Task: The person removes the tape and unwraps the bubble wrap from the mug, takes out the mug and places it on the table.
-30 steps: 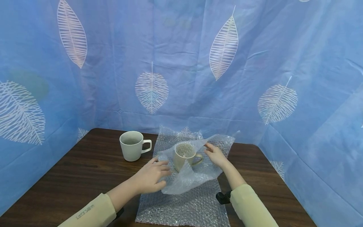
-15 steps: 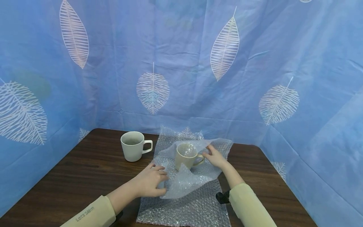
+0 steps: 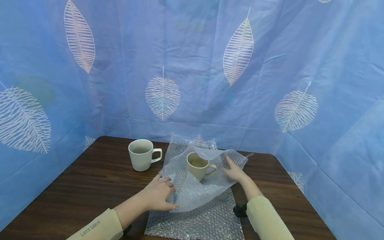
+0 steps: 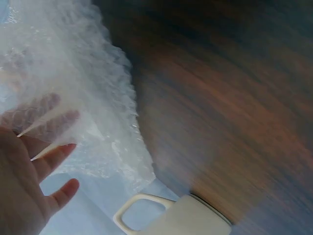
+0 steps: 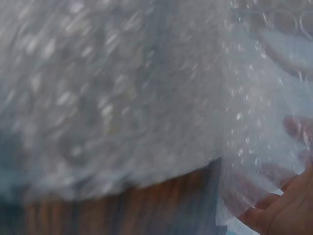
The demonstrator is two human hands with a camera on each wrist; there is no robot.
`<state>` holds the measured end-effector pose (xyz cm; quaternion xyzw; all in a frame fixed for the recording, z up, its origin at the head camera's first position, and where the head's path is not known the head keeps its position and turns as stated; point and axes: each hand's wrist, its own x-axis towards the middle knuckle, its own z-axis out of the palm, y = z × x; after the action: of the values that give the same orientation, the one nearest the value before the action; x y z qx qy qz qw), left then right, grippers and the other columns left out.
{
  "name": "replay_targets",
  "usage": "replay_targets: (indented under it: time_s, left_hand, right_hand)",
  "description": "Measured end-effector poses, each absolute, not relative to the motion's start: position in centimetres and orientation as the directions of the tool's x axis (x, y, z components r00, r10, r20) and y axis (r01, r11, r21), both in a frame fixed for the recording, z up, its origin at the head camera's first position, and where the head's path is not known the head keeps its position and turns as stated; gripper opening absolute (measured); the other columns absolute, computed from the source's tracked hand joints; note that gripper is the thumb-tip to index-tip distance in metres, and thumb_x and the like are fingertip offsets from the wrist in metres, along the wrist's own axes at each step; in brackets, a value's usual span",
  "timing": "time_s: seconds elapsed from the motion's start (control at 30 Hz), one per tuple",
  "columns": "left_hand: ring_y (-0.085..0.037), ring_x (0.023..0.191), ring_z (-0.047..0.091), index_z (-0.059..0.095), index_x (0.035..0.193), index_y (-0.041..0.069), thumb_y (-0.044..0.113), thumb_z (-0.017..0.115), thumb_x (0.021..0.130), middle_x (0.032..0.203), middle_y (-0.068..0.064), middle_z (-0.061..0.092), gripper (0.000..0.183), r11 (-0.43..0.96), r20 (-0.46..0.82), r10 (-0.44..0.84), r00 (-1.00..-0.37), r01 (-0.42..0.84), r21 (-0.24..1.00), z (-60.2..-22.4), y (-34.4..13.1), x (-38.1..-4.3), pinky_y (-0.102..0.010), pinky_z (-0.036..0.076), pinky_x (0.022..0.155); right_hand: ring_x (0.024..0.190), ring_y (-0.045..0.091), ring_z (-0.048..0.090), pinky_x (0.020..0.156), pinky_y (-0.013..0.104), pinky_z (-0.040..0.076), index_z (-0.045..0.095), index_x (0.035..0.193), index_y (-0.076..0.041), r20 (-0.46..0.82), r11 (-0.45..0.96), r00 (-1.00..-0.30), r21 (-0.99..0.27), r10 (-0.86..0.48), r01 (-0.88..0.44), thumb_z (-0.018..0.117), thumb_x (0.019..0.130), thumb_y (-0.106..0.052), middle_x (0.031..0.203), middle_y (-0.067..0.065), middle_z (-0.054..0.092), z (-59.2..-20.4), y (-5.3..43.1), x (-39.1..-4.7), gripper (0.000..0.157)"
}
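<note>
In the head view, a beige mug (image 3: 197,166) stands upright on crumpled bubble wrap (image 3: 199,195), whose raised edges rise in front of and behind it. My left hand (image 3: 159,193) touches the wrap's left side with its fingers spread. Some of those fingers show through the film in the left wrist view. On the mug's handle side, my right hand (image 3: 235,170) touches the wrap, index finger extended and thumb apart. The right wrist view has its fingers (image 5: 254,218) partly behind the clear film. Both hands are apart from the mug.
A white mug (image 3: 141,156) stands to the left, its handle toward the wrap. Another bubble wrap sheet (image 3: 195,225) lies flat beneath, reaching toward the front of the dark wooden table (image 3: 84,186). A blue curtain (image 3: 192,50) with leaf prints surrounds the table.
The film that covered the beige mug's mouth has drawn back, baring its inside. My right hand has shifted right and slightly down; my left hand has moved slightly down with the wrap's near edge.
</note>
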<state>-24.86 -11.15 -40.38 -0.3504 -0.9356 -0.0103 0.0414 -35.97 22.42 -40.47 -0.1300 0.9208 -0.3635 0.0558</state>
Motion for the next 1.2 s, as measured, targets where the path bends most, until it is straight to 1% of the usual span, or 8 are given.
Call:
replay_targets:
  time_s: [0.13, 0.2, 0.3, 0.43, 0.63, 0.87, 1.07, 1.2]
  left_hand:
    - [-0.030, 0.125, 0.047, 0.074, 0.106, 0.011, 0.069, 0.054, 0.081, 0.116, -0.007, 0.065, 0.066, 0.771, 0.083, 0.637, -0.767, 0.637, -0.030, -40.4, -10.6, -24.5, -0.063, 0.028, 0.102]
    - [-0.032, 0.125, 0.048, 0.075, 0.103, 0.009, 0.070, 0.055, 0.079, 0.117, -0.010, 0.065, 0.069, 0.781, 0.074, 0.624, -0.778, 0.623, -0.043, -40.2, -10.3, -24.2, -0.062, 0.029, 0.102]
    - [-0.032, 0.117, 0.052, 0.076, 0.092, 0.007, 0.069, 0.058, 0.077, 0.112, -0.012, 0.065, 0.066, 0.793, 0.067, 0.609, -0.790, 0.606, -0.061, -39.9, -9.8, -23.7, -0.061, 0.030, 0.102]
    - [-0.031, 0.107, 0.054, 0.075, 0.085, 0.006, 0.069, 0.059, 0.077, 0.110, -0.013, 0.064, 0.066, 0.809, 0.060, 0.587, -0.807, 0.583, -0.076, -39.7, -9.3, -23.2, -0.059, 0.033, 0.100]
    - [-0.031, 0.107, 0.054, 0.075, 0.089, 0.004, 0.071, 0.059, 0.076, 0.114, -0.015, 0.064, 0.070, 0.847, 0.020, 0.531, -0.847, 0.530, -0.044, -39.8, -9.1, -23.1, -0.051, 0.036, 0.095]
    - [-0.035, 0.115, 0.050, 0.075, 0.093, 0.007, 0.069, 0.059, 0.078, 0.116, -0.014, 0.063, 0.066, 0.878, -0.008, 0.478, -0.878, 0.479, -0.014, -39.8, -9.5, -23.4, -0.060, 0.029, 0.101]
    - [-0.034, 0.118, 0.048, 0.074, 0.095, 0.007, 0.071, 0.061, 0.076, 0.116, -0.012, 0.062, 0.068, 0.903, -0.009, 0.430, -0.903, 0.430, 0.015, -39.8, -10.2, -23.8, -0.059, 0.024, 0.104]
    - [-0.036, 0.120, 0.047, 0.072, 0.102, 0.006, 0.070, 0.063, 0.075, 0.116, -0.012, 0.062, 0.070, 0.915, -0.002, 0.402, -0.916, 0.402, 0.022, -40.1, -10.8, -24.3, -0.058, 0.025, 0.103]
  right_hand:
    - [0.136, 0.052, 0.014, 0.103, 0.068, 0.018, 0.003, 0.153, -0.002, -0.055, 0.746, -0.961, -0.643, -0.271, -0.174, 0.058, 0.096, -0.021, 0.154, 0.029, 0.005, -41.3, 23.1, -36.0, 0.082]
    - [0.134, 0.053, 0.017, 0.101, 0.068, 0.021, 0.007, 0.153, -0.002, -0.065, 0.771, -0.961, -0.612, -0.269, -0.174, 0.063, 0.093, -0.024, 0.153, 0.030, 0.010, -41.6, 23.2, -36.0, 0.085]
    - [0.132, 0.054, 0.023, 0.099, 0.068, 0.026, 0.012, 0.153, 0.000, -0.074, 0.800, -0.959, -0.571, -0.273, -0.184, 0.070, 0.089, -0.029, 0.151, 0.031, 0.017, -42.0, 23.4, -36.0, 0.091]
    - [0.130, 0.056, 0.025, 0.097, 0.069, 0.028, 0.017, 0.152, -0.001, -0.098, 0.845, -0.956, -0.498, -0.276, -0.193, 0.076, 0.082, -0.038, 0.147, 0.033, 0.025, -42.3, 23.5, -35.8, 0.099]
    - [0.131, 0.056, 0.024, 0.096, 0.073, 0.022, 0.024, 0.152, -0.004, -0.124, 0.902, -0.958, -0.387, -0.257, -0.192, 0.075, 0.078, -0.051, 0.146, 0.030, 0.031, -42.4, 23.8, -35.5, 0.101]
    - [0.130, 0.058, 0.021, 0.097, 0.073, 0.018, 0.027, 0.151, -0.005, -0.154, 0.931, -0.962, -0.323, -0.227, -0.168, 0.072, 0.078, -0.057, 0.147, 0.026, 0.034, -42.1, 24.1, -35.0, 0.100]
    - [0.128, 0.059, 0.024, 0.096, 0.074, 0.019, 0.027, 0.151, -0.003, -0.169, 0.946, -0.964, -0.287, -0.204, -0.150, 0.069, 0.077, -0.062, 0.144, 0.029, 0.036, -41.8, 24.1, -34.3, 0.103]
    - [0.127, 0.058, 0.028, 0.095, 0.071, 0.025, 0.026, 0.150, -0.002, -0.177, 0.954, -0.966, -0.267, -0.187, -0.136, 0.069, 0.076, -0.064, 0.141, 0.033, 0.037, -41.4, 23.8, -33.9, 0.106]
